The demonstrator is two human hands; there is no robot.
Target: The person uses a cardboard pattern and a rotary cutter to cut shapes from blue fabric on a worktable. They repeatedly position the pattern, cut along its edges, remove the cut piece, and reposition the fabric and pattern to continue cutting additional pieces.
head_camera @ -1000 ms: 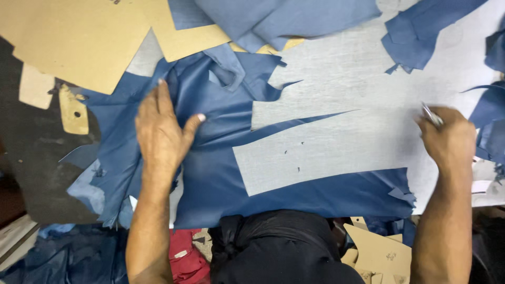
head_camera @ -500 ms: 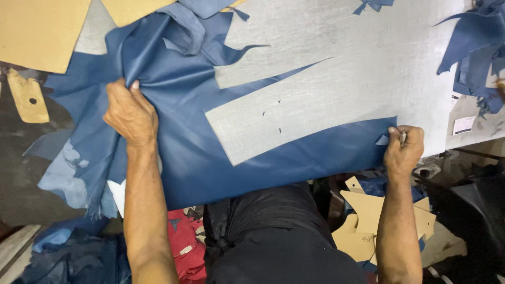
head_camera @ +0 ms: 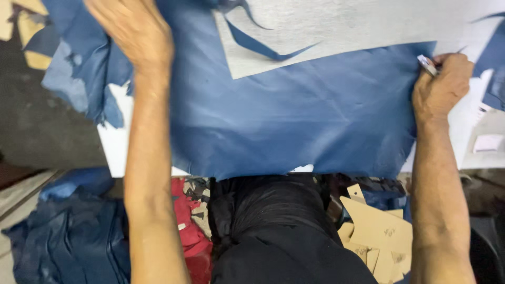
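Since a moment ago both hands have drawn the blue leather sheet [head_camera: 294, 115] toward 6 o'clock over the worktop [head_camera: 368, 26] edge, left hand [head_camera: 131, 31] fingers bunching it, right hand [head_camera: 442, 84] fingers pinching its edge plus a small metal tool [head_camera: 427, 64].

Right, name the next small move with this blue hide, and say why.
Probably smooth it flat. The blue leather hide overhangs the grey cutting table, the left hand grips its wrinkled left side, and the right hand pinches the right edge, also holding a metal tool.

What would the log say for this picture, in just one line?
left hand: on blue leather sheet | right hand: grips sheet edge, holds small metal tool | sheet: flat on white table
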